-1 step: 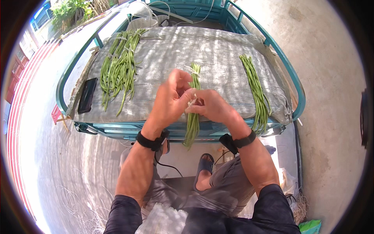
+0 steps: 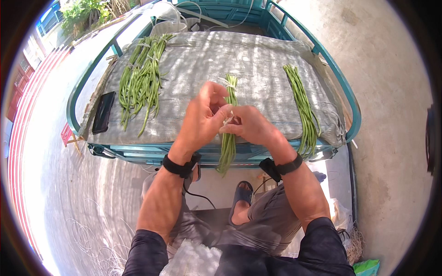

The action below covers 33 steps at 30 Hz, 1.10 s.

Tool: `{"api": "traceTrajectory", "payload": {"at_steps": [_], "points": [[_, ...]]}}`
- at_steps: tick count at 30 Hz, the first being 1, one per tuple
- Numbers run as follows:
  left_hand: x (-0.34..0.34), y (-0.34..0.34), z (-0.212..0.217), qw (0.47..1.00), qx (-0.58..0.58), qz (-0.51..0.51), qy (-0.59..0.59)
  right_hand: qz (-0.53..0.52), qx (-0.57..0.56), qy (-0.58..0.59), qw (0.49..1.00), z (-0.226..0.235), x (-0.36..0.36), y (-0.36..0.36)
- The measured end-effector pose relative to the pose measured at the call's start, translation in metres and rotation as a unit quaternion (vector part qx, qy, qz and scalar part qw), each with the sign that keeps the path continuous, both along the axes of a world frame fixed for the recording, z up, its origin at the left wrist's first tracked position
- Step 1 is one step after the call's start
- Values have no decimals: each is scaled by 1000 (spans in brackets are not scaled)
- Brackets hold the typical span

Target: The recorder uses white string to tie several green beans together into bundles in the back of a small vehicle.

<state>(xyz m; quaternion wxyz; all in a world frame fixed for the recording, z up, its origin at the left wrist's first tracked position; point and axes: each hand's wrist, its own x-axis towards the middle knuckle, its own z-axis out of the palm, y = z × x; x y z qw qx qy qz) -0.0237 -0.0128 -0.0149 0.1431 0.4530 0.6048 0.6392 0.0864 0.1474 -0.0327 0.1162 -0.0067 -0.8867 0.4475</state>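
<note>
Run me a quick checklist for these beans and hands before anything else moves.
1. Both hands at the middle bean bundle: ok, left hand and right hand meet over it.
2. Tie near the bundle's far end: ok, a white band shows there.
3. White strip at the fingertips knotted: cannot tell, the fingers cover part of it.
4. Bundle wholly on the grey cloth: not ok, its lower ends reach past the near edge.
5. Phone apart from the hands: ok, it lies near the cloth's left edge.
6. Right-side bean bundle tied: cannot tell, no band is clear.
</note>
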Motion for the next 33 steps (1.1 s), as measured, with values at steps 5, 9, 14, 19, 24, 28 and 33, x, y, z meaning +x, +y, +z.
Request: {"api": "traceTrajectory", "payload": {"at_steps": [5,9,14,19,24,28,33], "points": [[1,-2,0,999,-31,22,-17,-45,73,-96,992,7,1,1],[-7,-9,-7,998,-56,-18,-21,-50,34,-62,996,1,2,2],[-10,-12,-12,991,-125,-2,56,-39,-16,-86,995,1,0,3],[-9,-15,-11,988,-144,-15,45,-33,-61,-104,992,-7,-3,8],[-12,-18,-17,986,-161,-14,36,-24,-66,-118,990,-8,-4,9],[-12,-20,-26,984,-163,-20,68,-24,-113,-133,984,-5,-2,7],[-12,-21,-32,983,-166,-35,65,-34,-129,-125,983,0,-1,2]]}}
